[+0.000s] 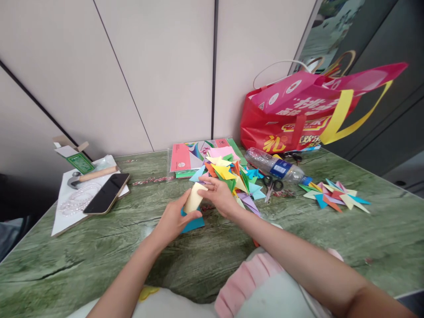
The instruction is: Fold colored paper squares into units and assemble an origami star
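Between my two hands, raised a little above the table, is a cream-coloured piece of paper (193, 198), seemingly folded. My left hand (175, 215) grips its lower left side, the thumb lying near its bottom edge. At its upper right, my right hand (217, 193) pinches the paper with thumb and fingers. Beneath them a blue sheet of paper (194, 224) lies on the table, partly covered by the left hand. Just behind my right hand rises a heap of folded coloured paper pieces (227, 171).
Behind the heap lie packs of coloured paper (182, 157). To the right are scissors (272, 184), a plastic bottle (278, 168), more folded pieces (338, 194) and a red bag (288, 115). At left, a phone (107, 193), hammer (96, 174), beads (77, 199) and box (77, 159) rest around a white board (59, 221).
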`<state>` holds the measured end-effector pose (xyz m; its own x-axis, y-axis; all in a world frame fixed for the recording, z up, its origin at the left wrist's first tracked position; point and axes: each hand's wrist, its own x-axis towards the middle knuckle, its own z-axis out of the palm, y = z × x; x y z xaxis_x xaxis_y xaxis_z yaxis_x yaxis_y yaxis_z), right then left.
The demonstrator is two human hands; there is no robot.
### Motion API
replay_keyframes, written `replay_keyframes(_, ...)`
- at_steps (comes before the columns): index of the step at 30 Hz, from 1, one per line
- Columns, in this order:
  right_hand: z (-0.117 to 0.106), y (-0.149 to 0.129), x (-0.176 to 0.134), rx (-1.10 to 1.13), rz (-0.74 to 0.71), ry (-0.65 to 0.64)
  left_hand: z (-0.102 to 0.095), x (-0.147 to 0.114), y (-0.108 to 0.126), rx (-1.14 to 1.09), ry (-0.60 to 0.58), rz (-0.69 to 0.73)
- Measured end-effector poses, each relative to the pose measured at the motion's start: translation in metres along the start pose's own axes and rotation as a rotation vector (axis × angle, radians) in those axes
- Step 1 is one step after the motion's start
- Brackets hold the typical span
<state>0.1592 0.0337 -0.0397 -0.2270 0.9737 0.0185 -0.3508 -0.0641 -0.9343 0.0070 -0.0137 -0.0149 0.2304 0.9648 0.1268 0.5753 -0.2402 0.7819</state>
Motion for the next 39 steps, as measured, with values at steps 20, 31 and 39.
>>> replay_keyframes(20,0.004,-0.008,-0.016,-0.918,-0.571,-0.171,0.003,0.0,0.007,-0.816,-0.071,-0.276)
replay_keyframes(31,0.002,-0.009,-0.01,-0.742,-0.574,-0.329,-0.003,0.003,0.0,-0.948,0.007,-0.308)
replay_keyframes(39,0.003,-0.012,-0.013,-0.761,-0.618,-0.341,-0.002,0.004,0.0,-0.951,0.06,-0.347)
